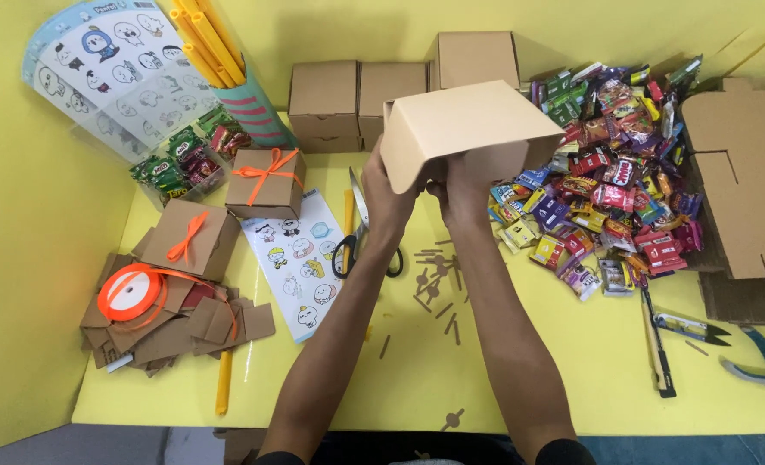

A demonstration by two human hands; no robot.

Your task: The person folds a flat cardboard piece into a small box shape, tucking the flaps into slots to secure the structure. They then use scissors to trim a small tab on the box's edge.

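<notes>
Both hands are up on a plain cardboard box (pixel 464 129), held in the air above the middle of the yellow worktop (pixel 572 370). The left hand (pixel 388 191) is wrapped round the box's near left corner, and the right hand (pixel 460 185) is clamped on its underside just beside it, so each hand is closed on the box, not spread wide. The box tips toward the camera and looks folded into shape, but it has no ribbon on it.

Working outward from there: at 6 o'clock below the hands, little dark twist ties (pixel 434 280) are scattered about, and scissors (pixel 361 228) lie at roughly 8 o'clock, next to a sticker sheet (pixel 301 258). At 9 o'clock sit two finished boxes tied with orange bows (pixel 266 179) (those look done to me), plus a spool of orange ribbon (pixel 131 293) on a heap of cardboard scraps.

At 12 o'clock there's a row of plain folded boxes (pixel 352 103) against the wall, also with no bows. At 3 o'clock a big pile of wrapped sweets (pixel 611 185) sits loose on the worktop, with flat unfolded cardboard (pixel 740 146) beyond it and pliers (pixel 757 366) down at 4.

So my read: two boxes wrapped, a few assembled, lots of sweets and flat card left.
</notes>
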